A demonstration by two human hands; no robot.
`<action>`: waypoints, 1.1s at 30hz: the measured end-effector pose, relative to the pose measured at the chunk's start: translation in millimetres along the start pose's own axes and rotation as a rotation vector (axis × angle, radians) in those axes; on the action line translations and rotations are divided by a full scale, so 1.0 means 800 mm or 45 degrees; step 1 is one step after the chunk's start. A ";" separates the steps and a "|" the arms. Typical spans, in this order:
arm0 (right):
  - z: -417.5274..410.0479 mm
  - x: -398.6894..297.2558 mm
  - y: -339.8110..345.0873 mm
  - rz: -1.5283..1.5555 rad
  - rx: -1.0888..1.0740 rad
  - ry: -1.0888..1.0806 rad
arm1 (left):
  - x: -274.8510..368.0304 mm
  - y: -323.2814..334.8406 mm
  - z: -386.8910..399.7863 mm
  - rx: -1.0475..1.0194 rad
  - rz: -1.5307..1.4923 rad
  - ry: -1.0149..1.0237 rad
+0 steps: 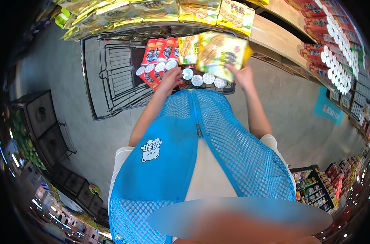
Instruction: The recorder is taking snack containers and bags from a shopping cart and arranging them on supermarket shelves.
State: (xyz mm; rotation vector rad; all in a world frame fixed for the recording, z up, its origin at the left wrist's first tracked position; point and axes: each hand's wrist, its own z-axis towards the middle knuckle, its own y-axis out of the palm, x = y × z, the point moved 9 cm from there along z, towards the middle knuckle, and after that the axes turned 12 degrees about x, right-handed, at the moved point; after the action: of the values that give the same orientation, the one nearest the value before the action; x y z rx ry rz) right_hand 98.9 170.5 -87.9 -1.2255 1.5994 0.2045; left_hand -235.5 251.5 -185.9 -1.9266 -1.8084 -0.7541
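My right hand (243, 76) grips the lower edge of a yellow-and-white biscuit packet (217, 58), which is blurred, above the right end of a black wire shopping cart (111, 73). My left hand (171, 80) is at the cart's near side, beside red cans with pale lids (160, 67); its fingers are partly hidden and I cannot tell whether they touch a can. Several cans lie or stand in the cart. Another biscuit packet (188, 50) rests among them, left of the held one. More pale can lids (208, 78) show beneath the held packet.
Biscuit packets (154, 12) line the wooden shelf (276, 29) beyond the cart. Red cans (317, 58) with white lids stand in rows at right. Black display crates (41, 114) with green produce (29, 140) border the left floor. A shelf of packaged goods (313, 189) stands at lower right.
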 end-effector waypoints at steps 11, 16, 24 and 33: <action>-0.004 0.132 0.124 -0.987 -0.271 -0.181 | -0.051 0.008 0.032 -0.203 0.863 -0.112; 0.023 0.060 0.115 -0.966 -0.365 -0.246 | -0.063 -0.020 0.034 -0.031 0.602 -0.215; 0.066 -0.322 0.014 -0.229 0.674 -1.295 | -0.040 -0.017 0.044 -0.102 0.354 -0.056; 0.119 -0.515 0.021 -0.815 0.888 -1.618 | 0.036 0.008 -0.015 -0.060 0.232 0.061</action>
State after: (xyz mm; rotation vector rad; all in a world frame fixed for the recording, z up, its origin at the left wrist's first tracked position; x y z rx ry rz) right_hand 108.6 486.8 192.9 -0.6904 0.0964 -0.0185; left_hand -229.7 266.4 -158.0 -2.0517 -1.5750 -0.7796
